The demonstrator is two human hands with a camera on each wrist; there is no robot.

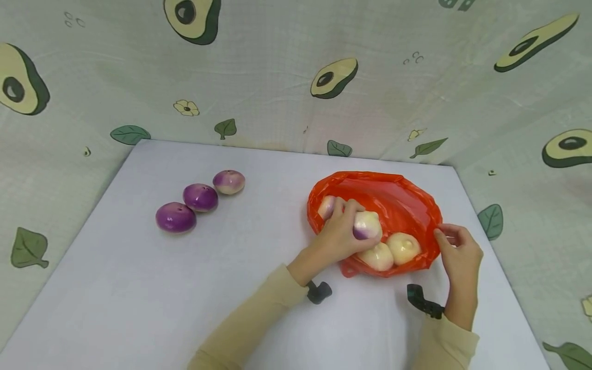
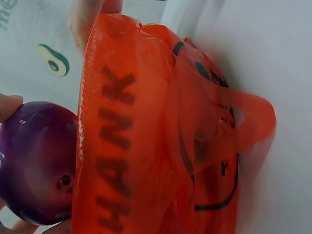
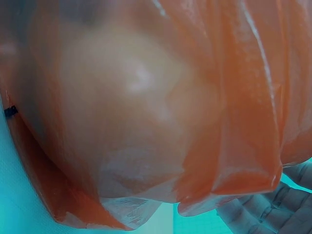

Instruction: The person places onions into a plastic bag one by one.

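Observation:
My left hand [image 1: 339, 234] grips a purple-and-white onion [image 1: 368, 225] just above the open mouth of a red plastic bag [image 1: 418, 200]. In the left wrist view this onion [image 2: 36, 163] shows its dark purple side, beside the bag's wall [image 2: 129, 126], which carries black lettering. My right hand [image 1: 462, 252] pinches the bag's right rim between thumb and fingers. Inside the bag sit two pale onions [image 1: 404, 248] at the front and a pinkish one [image 1: 326, 207] at the left, partly behind my left hand. Through the film, the right wrist view shows a blurred pale onion [image 3: 131, 92].
Three purple onions [image 1: 176, 217] lie in a slanting row at the left of the white table [image 1: 139, 293]. Behind and beside the table hangs a cloth [image 1: 268, 67] printed with avocados and leaves. A bag handle loop [image 1: 350, 270] lies at the bag's front.

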